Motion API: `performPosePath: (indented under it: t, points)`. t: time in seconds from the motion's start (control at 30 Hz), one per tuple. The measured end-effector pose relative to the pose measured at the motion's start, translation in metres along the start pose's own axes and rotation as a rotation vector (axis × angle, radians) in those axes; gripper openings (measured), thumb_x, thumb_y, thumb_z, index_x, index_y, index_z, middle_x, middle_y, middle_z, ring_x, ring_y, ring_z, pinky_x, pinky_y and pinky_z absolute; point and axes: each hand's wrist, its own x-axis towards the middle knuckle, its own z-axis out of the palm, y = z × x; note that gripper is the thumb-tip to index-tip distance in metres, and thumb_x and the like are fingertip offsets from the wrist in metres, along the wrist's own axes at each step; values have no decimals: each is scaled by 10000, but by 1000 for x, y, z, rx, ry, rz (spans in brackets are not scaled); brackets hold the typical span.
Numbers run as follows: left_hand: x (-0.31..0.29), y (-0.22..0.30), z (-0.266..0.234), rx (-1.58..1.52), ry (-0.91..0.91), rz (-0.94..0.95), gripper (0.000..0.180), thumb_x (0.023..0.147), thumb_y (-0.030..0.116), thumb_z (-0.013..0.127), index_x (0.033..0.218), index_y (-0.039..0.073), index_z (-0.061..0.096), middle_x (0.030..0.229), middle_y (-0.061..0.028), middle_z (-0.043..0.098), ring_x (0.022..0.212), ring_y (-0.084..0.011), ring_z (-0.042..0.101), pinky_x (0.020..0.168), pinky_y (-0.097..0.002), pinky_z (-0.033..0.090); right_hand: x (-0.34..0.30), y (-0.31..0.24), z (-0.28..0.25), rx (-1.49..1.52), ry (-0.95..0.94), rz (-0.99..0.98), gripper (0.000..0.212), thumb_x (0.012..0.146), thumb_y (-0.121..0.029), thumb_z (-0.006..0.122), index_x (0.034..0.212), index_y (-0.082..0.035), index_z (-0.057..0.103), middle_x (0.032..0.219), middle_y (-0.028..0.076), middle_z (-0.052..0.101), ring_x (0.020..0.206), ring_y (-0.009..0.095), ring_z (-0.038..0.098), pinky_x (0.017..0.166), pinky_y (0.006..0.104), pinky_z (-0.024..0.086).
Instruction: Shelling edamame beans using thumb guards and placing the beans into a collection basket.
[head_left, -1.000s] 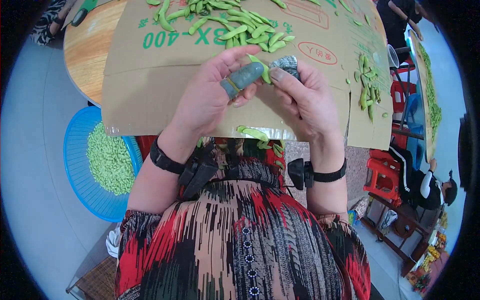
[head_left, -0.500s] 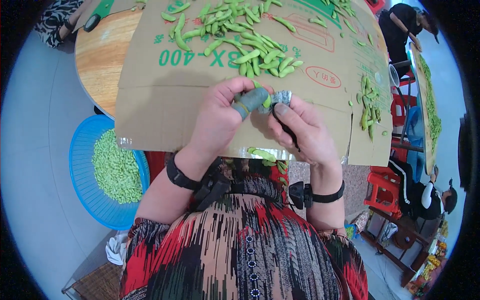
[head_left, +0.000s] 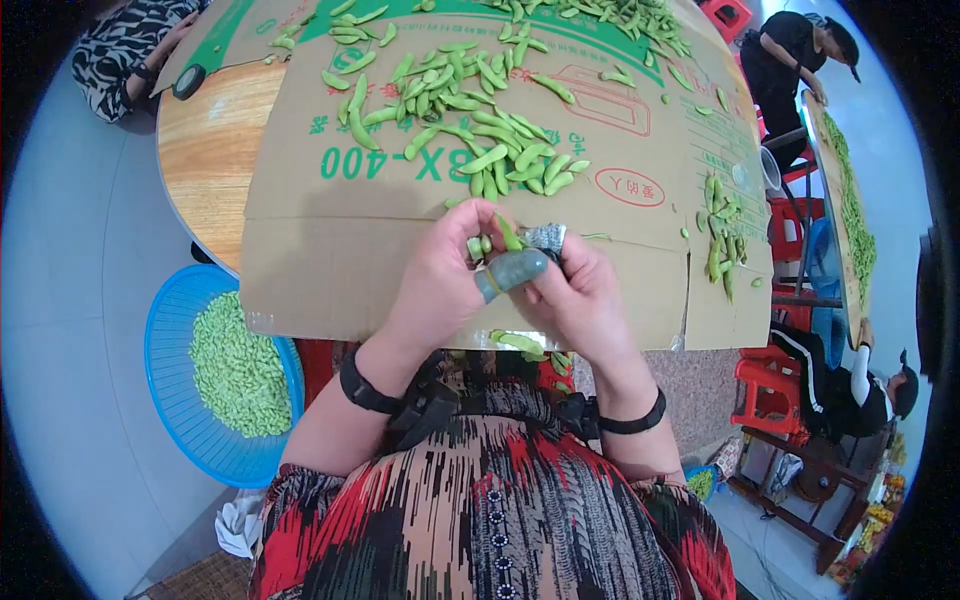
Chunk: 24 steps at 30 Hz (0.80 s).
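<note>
1) The left hand (head_left: 440,275) is closed on a green pod (head_left: 508,235) upright at mid-frame, fingers behind it and a grey-green thumb cover (head_left: 515,268) across the front
2) The right hand (head_left: 590,300) is curled in close, its grey cloth finger cover (head_left: 547,237) against the pod's right side; its thumb tip is partly hidden, so I cannot tell how firmly it pinches
3) Compared with half a second ago, the hands are drawn tighter together and small green beans (head_left: 480,247) now show among the left fingers, which suggests the shelling is progressing
4) Just below the hands, loose pods (head_left: 520,342) lie at the lower edge of the cardboard (head_left: 330,270)
5) Above, a heap of unopened pods (head_left: 470,90) spreads across upper centre, with a smaller cluster (head_left: 722,225) at right
6) At left, a blue basket (head_left: 165,400) holds shelled beans (head_left: 240,370)
</note>
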Motion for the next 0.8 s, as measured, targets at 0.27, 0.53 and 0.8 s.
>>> performPosePath:
  t: [0.27, 0.53, 0.8]
  points:
    - [-10, 6, -1, 32, 104, -1, 218, 800, -56, 509, 980, 22, 605, 777, 22, 554, 674, -50, 486, 625, -190, 407, 5, -9, -15, -87, -53, 82, 182, 910, -187, 522, 878, -22, 592, 583, -29, 502, 483, 39, 415, 441, 200, 328]
    - [-27, 2, -20, 397, 189, 134, 289, 805, -81, 456, 1035, 6, 609, 817, 9, 585, 672, -75, 477, 642, -200, 399, 23, -16, 10, -1155, 253, -354, 224, 834, -208, 571, 826, 13, 538, 640, 229, 576, 650, 393, 591, 570, 474, 456]
    - [-36, 14, -13, 653, 54, 286, 458, 775, -23, 555, 1202, -4, 391, 767, -120, 600, 713, -234, 585, 646, -307, 450, 20, -11, 5, -744, 72, -268, 211, 824, -188, 608, 791, 14, 557, 576, 142, 559, 491, 249, 555, 471, 359, 416]
